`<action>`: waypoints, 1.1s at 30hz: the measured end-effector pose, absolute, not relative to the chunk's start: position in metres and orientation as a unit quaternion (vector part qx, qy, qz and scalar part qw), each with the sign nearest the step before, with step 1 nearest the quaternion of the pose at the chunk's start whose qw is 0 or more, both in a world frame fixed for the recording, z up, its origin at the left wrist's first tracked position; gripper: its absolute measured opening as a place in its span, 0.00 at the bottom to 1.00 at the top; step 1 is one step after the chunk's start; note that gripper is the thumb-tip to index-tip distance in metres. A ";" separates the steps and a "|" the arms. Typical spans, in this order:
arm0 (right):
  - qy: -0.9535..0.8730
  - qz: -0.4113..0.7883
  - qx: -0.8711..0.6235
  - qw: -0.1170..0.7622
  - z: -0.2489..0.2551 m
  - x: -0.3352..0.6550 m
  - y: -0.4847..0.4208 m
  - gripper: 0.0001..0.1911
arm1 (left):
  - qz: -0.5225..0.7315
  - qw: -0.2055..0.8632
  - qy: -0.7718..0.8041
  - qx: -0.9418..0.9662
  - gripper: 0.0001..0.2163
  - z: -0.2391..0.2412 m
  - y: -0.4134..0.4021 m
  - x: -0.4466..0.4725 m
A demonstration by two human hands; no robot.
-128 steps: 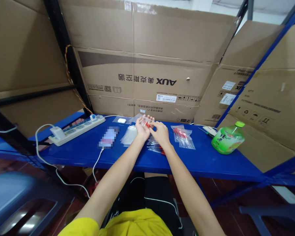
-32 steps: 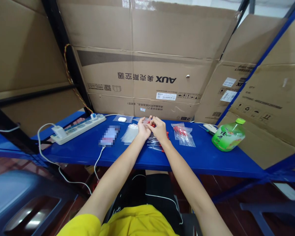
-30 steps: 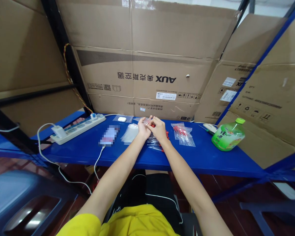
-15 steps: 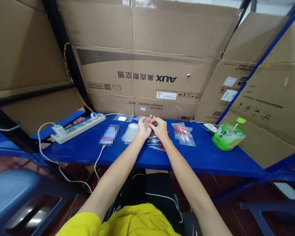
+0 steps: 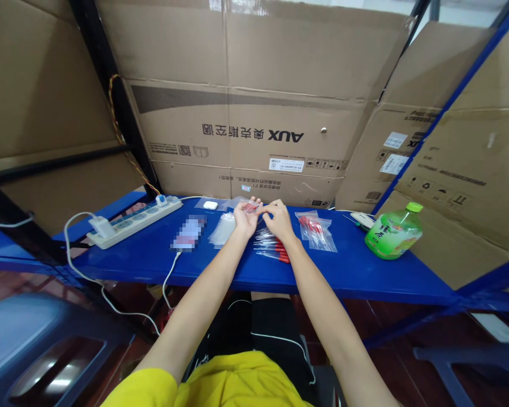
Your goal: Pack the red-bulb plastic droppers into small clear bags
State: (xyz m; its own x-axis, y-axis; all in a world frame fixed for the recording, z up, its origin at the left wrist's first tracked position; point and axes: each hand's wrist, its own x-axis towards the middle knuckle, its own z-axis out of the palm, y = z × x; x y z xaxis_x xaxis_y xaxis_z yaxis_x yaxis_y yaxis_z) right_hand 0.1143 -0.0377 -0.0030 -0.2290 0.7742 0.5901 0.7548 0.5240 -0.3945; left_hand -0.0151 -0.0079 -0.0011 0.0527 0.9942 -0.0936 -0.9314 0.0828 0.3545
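My left hand is palm up above the table, its fingers curled round a clear plastic zip bag with red pieces showing inside. The thumb and forefinger of my right hand pinch together at the right edge of that bag. Below the hands lies a row of thin clear sticks with red ends, partly covered by the right wrist. Just left of my left hand is a stack of flat clear bags. Filled zip bags with red-ended pieces lie to the right of my right hand.
A phone with a blurred screen and a white power strip lie on the left of the blue table. A white case is at the back. A green bottle stands right. Cardboard walls the back.
My right hand has shifted slightly right, away from the left palm. More of the bag in my left hand and of the red-ended sticks below now shows.
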 end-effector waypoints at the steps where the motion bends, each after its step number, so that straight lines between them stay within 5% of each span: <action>1: -0.767 0.005 -0.519 0.379 -0.002 0.118 -0.036 0.17 | 0.686 0.706 0.151 0.091 0.12 -0.002 -0.006 -0.017; 14: -0.759 0.045 -0.647 0.059 -0.005 0.112 -0.025 0.25 | 0.733 0.664 0.128 0.066 0.08 -0.006 -0.001 -0.024; 24: -0.751 0.011 -0.660 0.027 -0.003 0.096 -0.014 0.24 | 0.724 0.677 0.123 0.049 0.07 -0.005 -0.001 -0.026; 33: -0.789 -0.047 -0.611 0.039 0.001 0.112 0.000 0.11 | 0.680 0.730 0.070 0.018 0.16 0.004 -0.004 -0.041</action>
State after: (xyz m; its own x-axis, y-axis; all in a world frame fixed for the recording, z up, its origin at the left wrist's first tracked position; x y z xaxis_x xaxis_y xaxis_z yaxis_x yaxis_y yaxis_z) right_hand 0.1120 -0.0002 0.0014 -0.2500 0.9609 0.1193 0.9682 0.2486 0.0268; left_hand -0.0414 -0.0035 0.0036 0.0652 0.9948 -0.0780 -0.9899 0.0743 0.1206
